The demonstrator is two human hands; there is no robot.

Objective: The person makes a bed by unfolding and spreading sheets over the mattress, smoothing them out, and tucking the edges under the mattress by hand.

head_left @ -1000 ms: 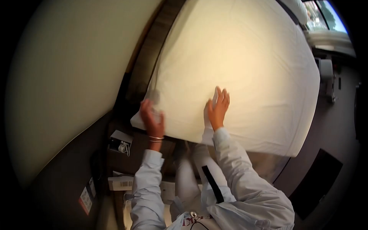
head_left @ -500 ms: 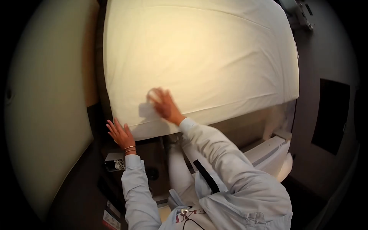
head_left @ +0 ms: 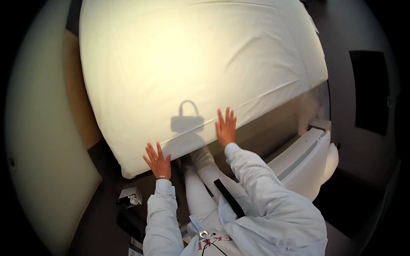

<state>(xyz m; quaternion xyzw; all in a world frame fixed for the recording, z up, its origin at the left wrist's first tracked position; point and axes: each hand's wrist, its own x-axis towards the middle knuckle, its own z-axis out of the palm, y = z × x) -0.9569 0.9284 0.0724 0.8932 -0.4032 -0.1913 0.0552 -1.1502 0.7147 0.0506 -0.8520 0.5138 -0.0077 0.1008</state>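
Note:
A white fitted sheet (head_left: 141,85) covers the mattress in front of me, with creases toward its right side and a seam along the near edge. My left hand (head_left: 158,162) lies at the near side of the sheet, fingers spread, palm toward the fabric. Farther right, my right hand (head_left: 226,128) is against the same near edge, its fingers stretched upward and apart. Neither hand grips anything. Whether the palms press on the cloth or only hover close to it, I cannot tell. Between the hands, a shadow falls on the sheet.
A small box with a coiled white cable (head_left: 135,199) sits low at the left. On the right stands a long white unit with a grey grille (head_left: 301,158). A dark panel (head_left: 370,91) is farther right, and a pale wall (head_left: 47,115) rises at the left.
My right hand has moved right, from the sheet's top to its near edge. The left hand has shifted right, away from the mattress corner. The view has turned and moved too.

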